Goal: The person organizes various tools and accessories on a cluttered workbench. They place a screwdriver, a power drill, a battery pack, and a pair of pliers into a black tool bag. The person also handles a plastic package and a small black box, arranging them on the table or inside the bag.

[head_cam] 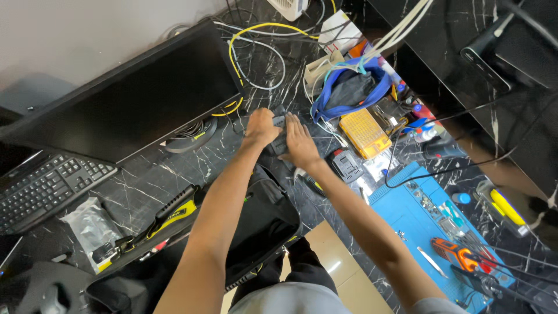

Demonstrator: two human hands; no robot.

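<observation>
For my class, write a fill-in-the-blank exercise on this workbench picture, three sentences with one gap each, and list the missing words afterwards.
1. Both hands, the left hand and the right hand, rest on a small dark object on the black ______ worktop.
2. The flat mat under the tweezers is ______ in colour.
3. The monitor to the left of the hands has a ______ screen.

Missing words: marble; blue; dark
</observation>
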